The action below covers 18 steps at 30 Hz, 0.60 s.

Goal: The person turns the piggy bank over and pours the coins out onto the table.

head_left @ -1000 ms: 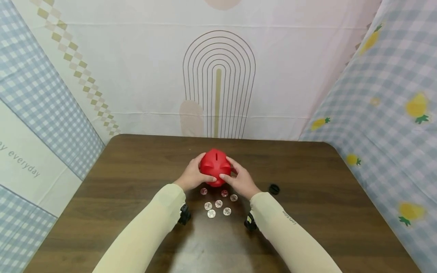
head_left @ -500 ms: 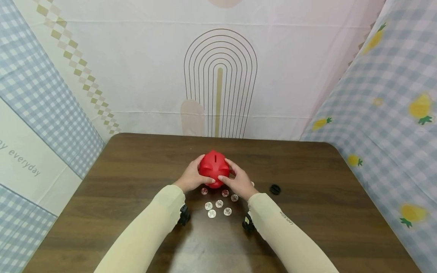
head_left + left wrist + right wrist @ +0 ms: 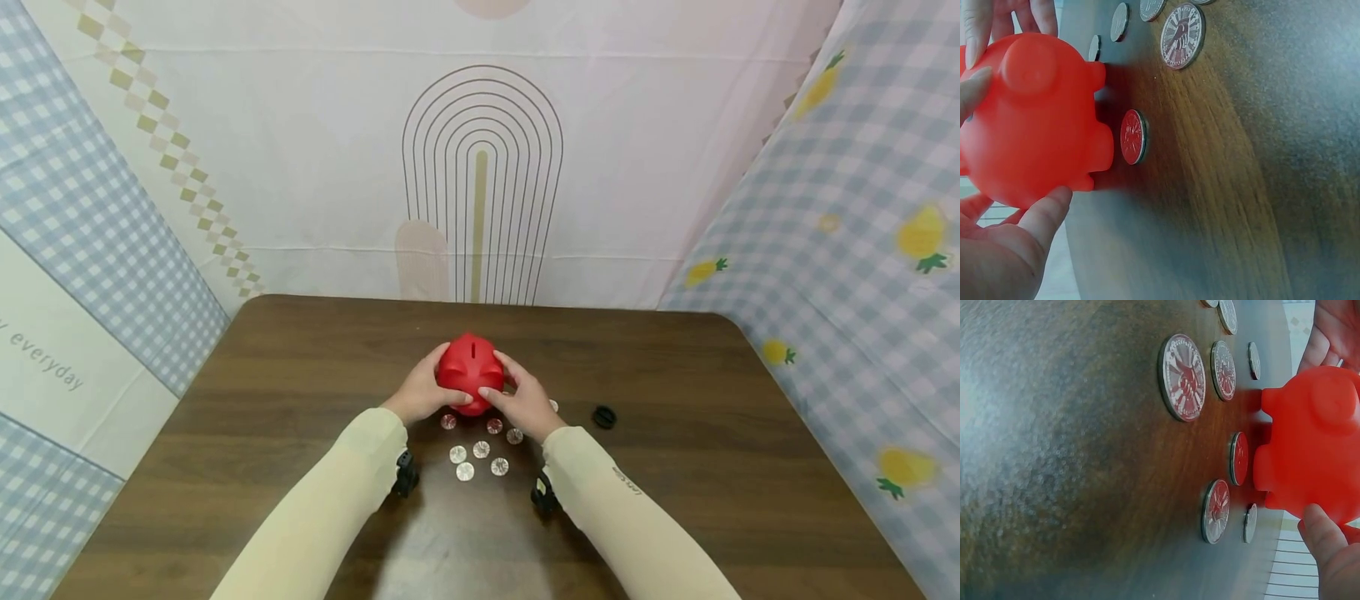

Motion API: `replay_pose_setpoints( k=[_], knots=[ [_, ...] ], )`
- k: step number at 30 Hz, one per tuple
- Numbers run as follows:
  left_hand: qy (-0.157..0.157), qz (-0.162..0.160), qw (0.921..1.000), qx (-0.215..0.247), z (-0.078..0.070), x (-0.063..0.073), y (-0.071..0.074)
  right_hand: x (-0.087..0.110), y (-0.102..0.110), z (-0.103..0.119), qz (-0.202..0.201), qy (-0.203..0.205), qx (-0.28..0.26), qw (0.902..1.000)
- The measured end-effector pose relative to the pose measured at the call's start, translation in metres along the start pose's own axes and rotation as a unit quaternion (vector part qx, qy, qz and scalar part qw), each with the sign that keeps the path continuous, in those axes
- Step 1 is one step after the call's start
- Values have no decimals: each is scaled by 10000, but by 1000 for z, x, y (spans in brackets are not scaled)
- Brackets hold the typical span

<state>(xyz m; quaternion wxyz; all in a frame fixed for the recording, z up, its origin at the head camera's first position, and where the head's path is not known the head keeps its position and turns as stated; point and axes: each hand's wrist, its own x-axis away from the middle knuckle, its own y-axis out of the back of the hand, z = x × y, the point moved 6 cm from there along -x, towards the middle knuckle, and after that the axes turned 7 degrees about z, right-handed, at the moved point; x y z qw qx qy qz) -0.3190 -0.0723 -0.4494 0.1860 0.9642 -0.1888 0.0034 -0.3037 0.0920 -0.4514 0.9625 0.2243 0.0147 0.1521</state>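
Note:
A red piggy bank (image 3: 471,371) with a slot in its top is between my two hands near the middle of the table. My left hand (image 3: 422,392) grips its left side, thumb across the near face. On the opposite side, my right hand (image 3: 529,403) holds it the same way. In the left wrist view the snout (image 3: 1030,65) and stubby feet show, the feet at or very close to the tabletop; I cannot tell whether they touch it. Several silver coins (image 3: 481,450) lie flat in front of the bank, some tinted red by its reflection.
On the brown wooden table (image 3: 315,358), a round black plug (image 3: 603,417) lies right of the right hand. Another coin (image 3: 553,406) peeks out beside that hand. Patterned cloths (image 3: 322,167) hang behind and along both sides of the table.
The piggy bank and both hands have shifted very slightly nearer and to the left. A coin beside the right hand has come into sight. The other coins and the plug lie as before.

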Motion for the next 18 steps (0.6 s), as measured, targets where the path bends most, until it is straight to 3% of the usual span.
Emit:
replay_pose_setpoints(
  k=[12,15,18],
  knots=[
    [-51,19,9999,97,7,2,-2,1,-1,-8,17,-189,144,9997],
    [-27,-61,9999,154,13,9,-1,6,2,-12,25,-181,318,9993],
    [179,-207,9996,-76,20,21,2,14,6,-14,37,-86,779,9969]
  ],
)
